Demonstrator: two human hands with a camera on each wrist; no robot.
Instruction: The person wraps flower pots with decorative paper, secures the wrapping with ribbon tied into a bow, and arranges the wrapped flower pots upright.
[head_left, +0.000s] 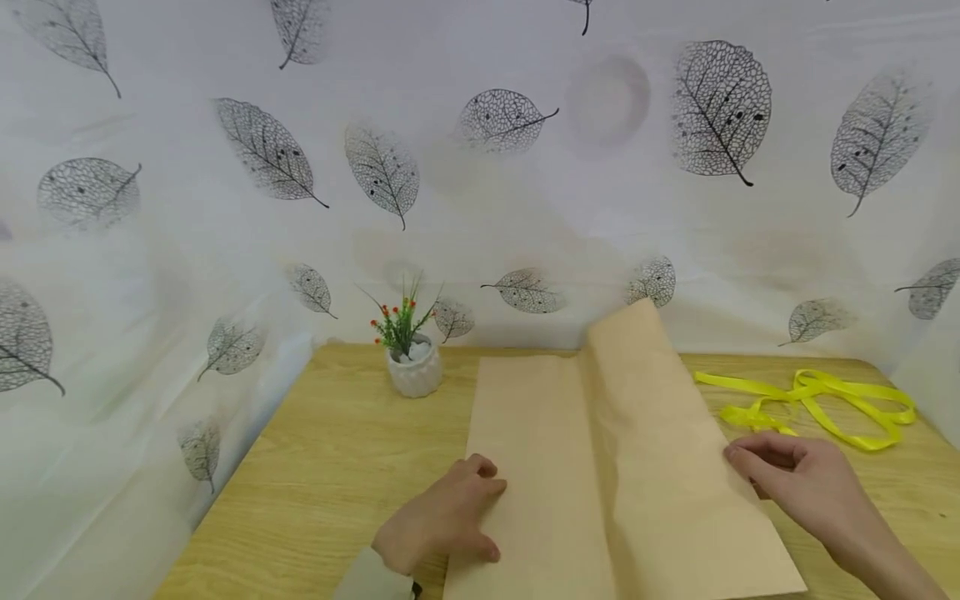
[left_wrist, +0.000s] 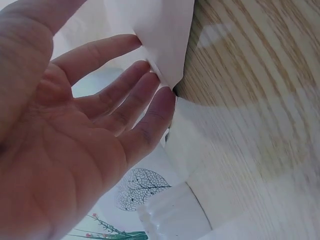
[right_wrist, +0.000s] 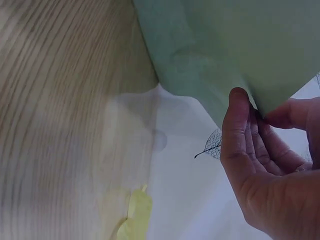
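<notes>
A large sheet of brown kraft paper (head_left: 536,467) lies on the wooden table, with a lengthwise crease down its middle and its right part lifted at a slant. My right hand (head_left: 806,483) pinches the right edge of this paper between thumb and fingers; the right wrist view shows the raised paper (right_wrist: 210,45) at the fingertips. On the left edge my left hand (head_left: 450,517) rests with fingers spread and loosely bent. Up close in the left wrist view, its fingertips touch the paper's edge (left_wrist: 167,40), and the palm holds nothing.
A tangled yellow ribbon (head_left: 855,408) lies on the table right of the paper. At the back left stands a small white ribbed pot (head_left: 416,371) with a red-flowered plant. Behind the wooden table (head_left: 300,500) hangs a pale leaf-printed curtain (head_left: 450,50).
</notes>
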